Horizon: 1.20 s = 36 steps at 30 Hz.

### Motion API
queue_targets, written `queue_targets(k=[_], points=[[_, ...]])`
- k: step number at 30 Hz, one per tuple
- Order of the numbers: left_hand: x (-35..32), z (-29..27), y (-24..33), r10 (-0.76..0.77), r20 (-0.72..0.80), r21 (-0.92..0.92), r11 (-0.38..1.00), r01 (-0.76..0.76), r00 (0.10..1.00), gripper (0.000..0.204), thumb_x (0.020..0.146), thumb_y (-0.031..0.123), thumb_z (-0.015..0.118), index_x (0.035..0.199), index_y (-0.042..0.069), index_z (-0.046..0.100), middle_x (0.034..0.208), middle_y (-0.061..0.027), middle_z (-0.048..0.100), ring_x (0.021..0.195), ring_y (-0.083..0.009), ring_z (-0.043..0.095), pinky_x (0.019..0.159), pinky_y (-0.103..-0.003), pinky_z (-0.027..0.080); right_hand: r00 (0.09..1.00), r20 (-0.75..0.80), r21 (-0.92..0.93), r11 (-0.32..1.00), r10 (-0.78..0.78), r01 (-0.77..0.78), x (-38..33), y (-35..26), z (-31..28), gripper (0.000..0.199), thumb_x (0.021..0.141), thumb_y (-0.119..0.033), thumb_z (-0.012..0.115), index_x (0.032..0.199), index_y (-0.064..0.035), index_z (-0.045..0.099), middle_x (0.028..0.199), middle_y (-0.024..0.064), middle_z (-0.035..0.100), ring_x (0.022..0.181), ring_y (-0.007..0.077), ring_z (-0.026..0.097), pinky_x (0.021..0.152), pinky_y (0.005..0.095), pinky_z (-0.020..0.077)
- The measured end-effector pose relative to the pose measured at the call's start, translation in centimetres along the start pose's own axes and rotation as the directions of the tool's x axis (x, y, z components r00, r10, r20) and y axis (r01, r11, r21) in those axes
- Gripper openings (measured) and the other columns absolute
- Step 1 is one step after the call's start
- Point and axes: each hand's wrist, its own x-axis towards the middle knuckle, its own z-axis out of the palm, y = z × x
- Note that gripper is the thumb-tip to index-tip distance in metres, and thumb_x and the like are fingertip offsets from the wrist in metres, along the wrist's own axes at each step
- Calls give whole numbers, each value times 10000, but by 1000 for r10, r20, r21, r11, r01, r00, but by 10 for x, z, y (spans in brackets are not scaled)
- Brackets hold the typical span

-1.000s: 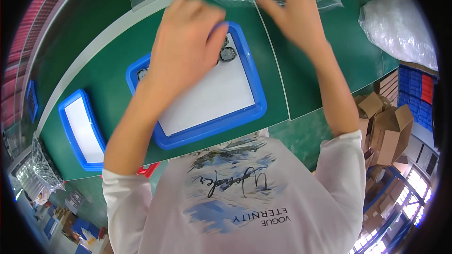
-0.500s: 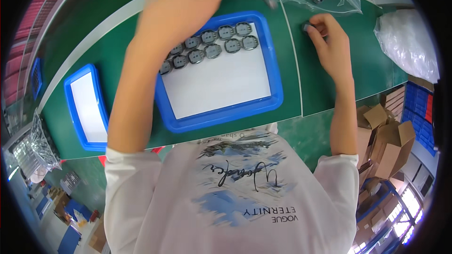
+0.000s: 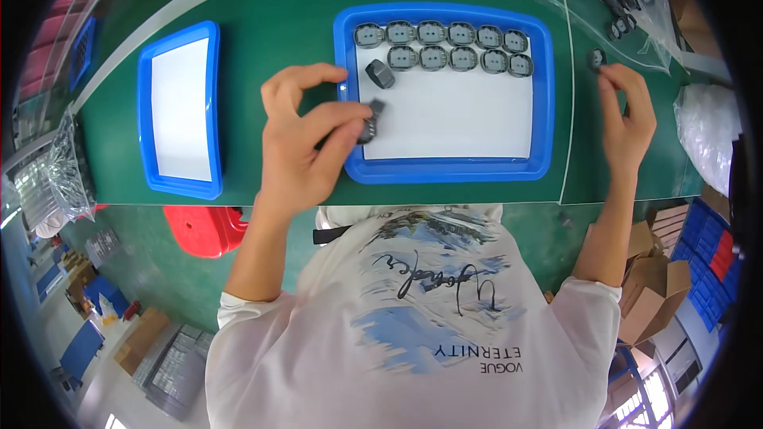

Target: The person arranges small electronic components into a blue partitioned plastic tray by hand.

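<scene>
Pinching a dark part (image 3: 367,129) in the left hand (image 3: 306,139), thumb and forefinger closed on it and the other fingers apart, over the left side of the tray (image 3: 453,171); too blurred there to tell whether holding one piece or more. Gripping a second part (image 3: 597,59) at the tips of thumb and forefinger of the right hand (image 3: 628,115), over the table (image 3: 270,16) right of the tray. On the sheet (image 3: 461,115), in two rows of six and five, lined parts (image 3: 431,32); just left of the shorter row, a tilted part (image 3: 381,74). Beyond the right hand, a bag (image 3: 656,32) with more pieces; well to the left, another tray (image 3: 213,111).
</scene>
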Motion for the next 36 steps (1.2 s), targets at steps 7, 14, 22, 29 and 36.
queue_targets(k=[7, 14, 22, 29, 36], points=[[4, 7, 7, 114, 15, 59, 992, -115, 993, 132, 781, 74, 754, 904, 110, 784, 1364, -148, 589, 1292, -396, 450, 1063, -463, 386, 881, 271, 234, 915, -387, 330, 19, -110, 46, 175, 811, 40, 729, 973, -3, 682, 974, 131, 656, 879, 306, 642, 748, 364, 527], [-8, -4, 6, 68, 121, -66, 996, -60, 990, 108, 782, 108, 759, 887, 93, 776, 1467, -165, 545, 1378, -427, 405, 1123, -497, 349, 836, 469, 273, 947, -284, 169, 8, -156, 83, 307, 821, -108, 761, 1115, -77, 679, 924, 88, 628, 766, 288, 652, 635, 396, 523], [4, 0, -2, 7, 10, -52, 999, -7, 1000, 143, 786, 115, 750, 926, 103, 777, 1486, -150, 540, 1402, -421, 392, 1144, -502, 321, 777, 532, 182, 942, -336, 283, 4, -151, 87, 238, 798, -91, 771, 1013, -57, 675, 952, 84, 594, 793, 281, 652, 669, 391, 534], [30, 13, -7, 213, 148, 217, 946, -241, 966, 186, 743, 85, 798, 919, 135, 765, 1555, -74, 474, 1411, -412, 368, 1128, -491, 314, 829, 370, 281, 901, -419, 330, 0, -147, 92, 212, 771, -67, 788, 924, -34, 645, 1015, 100, 604, 877, 298, 630, 742, 406, 531], [32, 20, -14, 152, 12, 260, 954, -149, 988, 225, 737, 107, 840, 942, 114, 750, 1490, -77, 521, 1371, -384, 414, 1099, -481, 360, 858, 452, 146, 969, -243, 198, -12, -141, 79, 203, 773, -73, 788, 920, -34, 652, 959, 112, 616, 841, 309, 630, 717, 405, 523]])
